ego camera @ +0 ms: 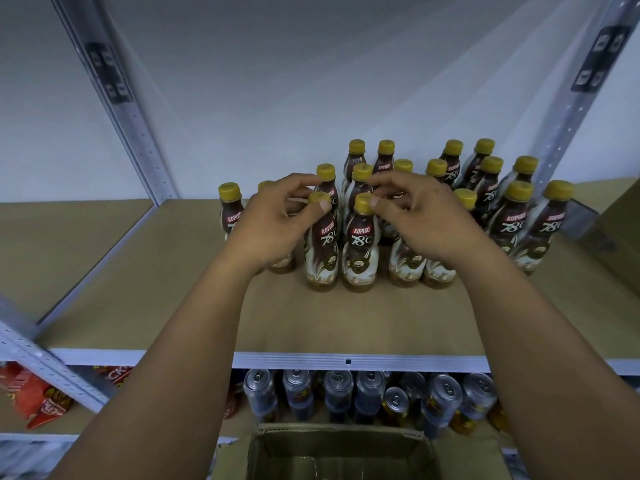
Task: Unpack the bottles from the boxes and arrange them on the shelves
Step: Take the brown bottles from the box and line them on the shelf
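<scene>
Several brown-and-white coffee bottles with yellow caps stand upright on the brown shelf board [346, 320], grouped from its middle to its right. My left hand [273, 223] pinches the yellow cap of a front-row bottle [322, 251]. My right hand [419, 216] pinches the cap of the bottle beside it [360, 251]. Both bottles stand on the board, labels facing me. Further bottles [519, 223] fill the rows behind and to the right. An open cardboard box [332, 448] sits below, at the bottom edge of the view; its contents are too dark to make out.
Grey metal uprights [131, 116] [581, 98] frame the shelf against a white wall. The left part of the board is bare. On the shelf below stand several drink cans [367, 393], with red snack packets [38, 400] to their left.
</scene>
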Demonstrator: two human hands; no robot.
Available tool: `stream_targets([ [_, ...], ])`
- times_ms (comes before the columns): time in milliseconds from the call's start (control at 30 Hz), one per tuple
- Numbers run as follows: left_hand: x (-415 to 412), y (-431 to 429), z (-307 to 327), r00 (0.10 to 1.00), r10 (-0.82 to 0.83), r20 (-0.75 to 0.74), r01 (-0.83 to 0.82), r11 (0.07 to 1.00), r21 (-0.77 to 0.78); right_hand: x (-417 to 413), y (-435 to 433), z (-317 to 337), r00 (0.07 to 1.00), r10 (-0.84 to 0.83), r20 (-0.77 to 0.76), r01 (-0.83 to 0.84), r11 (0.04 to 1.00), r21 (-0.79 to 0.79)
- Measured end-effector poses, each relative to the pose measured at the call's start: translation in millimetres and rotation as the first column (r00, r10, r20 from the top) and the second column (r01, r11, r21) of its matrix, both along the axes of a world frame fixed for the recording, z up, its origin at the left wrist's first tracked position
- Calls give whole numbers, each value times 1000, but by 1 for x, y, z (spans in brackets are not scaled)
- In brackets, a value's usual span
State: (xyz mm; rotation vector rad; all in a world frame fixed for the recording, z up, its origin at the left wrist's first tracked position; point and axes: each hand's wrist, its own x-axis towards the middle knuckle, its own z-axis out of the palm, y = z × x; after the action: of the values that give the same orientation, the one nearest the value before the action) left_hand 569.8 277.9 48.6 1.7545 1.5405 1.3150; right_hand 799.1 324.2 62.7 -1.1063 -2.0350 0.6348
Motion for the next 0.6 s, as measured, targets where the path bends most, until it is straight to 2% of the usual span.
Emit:
stream_targets([
  [133, 0, 6, -5, 998, -9, -68, 8, 1000, -20, -2, 2, -2, 999, 3, 51, -3, 1000, 7],
  [600, 0, 5, -5, 995, 30, -93, -29, 1000, 8, -15, 3, -10, 996, -83, 13, 81, 992, 95],
])
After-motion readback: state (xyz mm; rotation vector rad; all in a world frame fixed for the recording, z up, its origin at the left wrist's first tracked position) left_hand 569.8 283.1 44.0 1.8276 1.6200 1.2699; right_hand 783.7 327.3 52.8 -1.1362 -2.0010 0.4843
